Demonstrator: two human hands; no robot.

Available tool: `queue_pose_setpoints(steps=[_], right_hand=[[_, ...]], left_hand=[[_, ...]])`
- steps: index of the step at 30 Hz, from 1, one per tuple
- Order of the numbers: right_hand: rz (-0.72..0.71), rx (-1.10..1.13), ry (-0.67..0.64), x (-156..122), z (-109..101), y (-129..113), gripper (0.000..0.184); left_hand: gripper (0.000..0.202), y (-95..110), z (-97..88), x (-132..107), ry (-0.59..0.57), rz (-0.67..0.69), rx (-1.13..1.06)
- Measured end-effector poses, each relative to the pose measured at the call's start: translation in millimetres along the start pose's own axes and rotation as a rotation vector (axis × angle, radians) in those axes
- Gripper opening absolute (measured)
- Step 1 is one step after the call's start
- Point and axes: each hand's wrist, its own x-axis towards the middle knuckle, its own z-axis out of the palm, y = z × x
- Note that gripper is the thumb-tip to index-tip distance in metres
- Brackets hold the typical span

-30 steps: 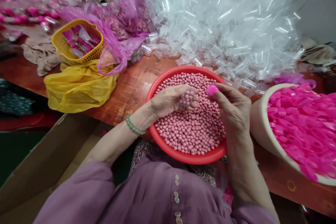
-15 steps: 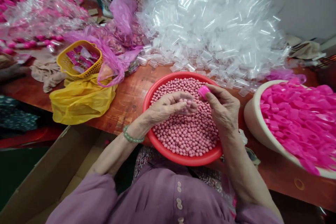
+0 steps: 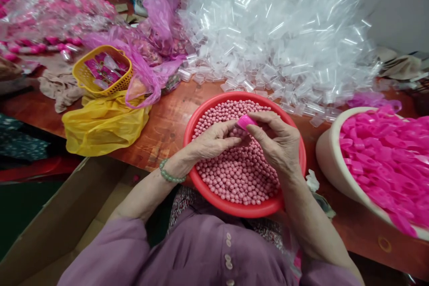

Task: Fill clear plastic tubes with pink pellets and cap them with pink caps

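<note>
My left hand (image 3: 212, 140) is closed around what looks like a small clear plastic tube (image 3: 237, 132) with pink beads showing inside, though the fingers cover much of it. Between the thumb and fingers of my right hand (image 3: 278, 138) is a bright pink plastic cap (image 3: 246, 121). The cap sits right at the tube; whether it is fitted on, I cannot tell. Both hands are over a red basin (image 3: 191, 128) full of round pink beads (image 3: 234, 178).
Clear plastic tubes (image 3: 278, 40) are heaped behind the basin. To the right stands a white tub (image 3: 330, 143) of pink caps (image 3: 385, 156). On the left are a yellow basket (image 3: 100, 85), a yellow bag (image 3: 105, 127) and a purple bag (image 3: 161, 13). A cardboard box (image 3: 63, 205) lies below the table edge.
My right hand has moved left with the pink cap, bringing it to the clear tube in my left hand. The left fingers have closed in more around the tube.
</note>
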Motion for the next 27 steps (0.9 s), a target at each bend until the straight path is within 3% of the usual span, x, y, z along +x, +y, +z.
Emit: queue_pose_setpoints(steps=[3,7,13,22,24,27], right_hand=[[-0.044,0.0,-0.017,1.1,2.2,2.4,0.012],[0.016,0.004,-0.031,0.6,4.6,3.1,0.012],[0.023,0.045,0.016,-3.2,6.4,6.7,0.011],[-0.04,-0.105,-0.154,1.8,0.8,10.8,0.009],[-0.115,-0.224,-0.209,1.7,0.7,10.7,0.014],[-0.252,-0.414,-0.301,-1.3,3.6,12.5,0.045]], left_hand=[[0.018,-1.8,-0.2,-0.6,0.016,-0.021,0.081],[0.017,-5.2,-1.1,-1.2,0.028,-0.044,0.158],[0.022,-5.8,-3.5,2.5,-0.017,-0.016,0.081],[0.032,-6.0,-8.4,0.9,0.008,-0.071,0.056],[0.035,-7.8,-9.7,0.7,0.022,-0.079,0.032],[0.037,-10.5,-10.9,1.1,0.053,-0.103,-0.02]])
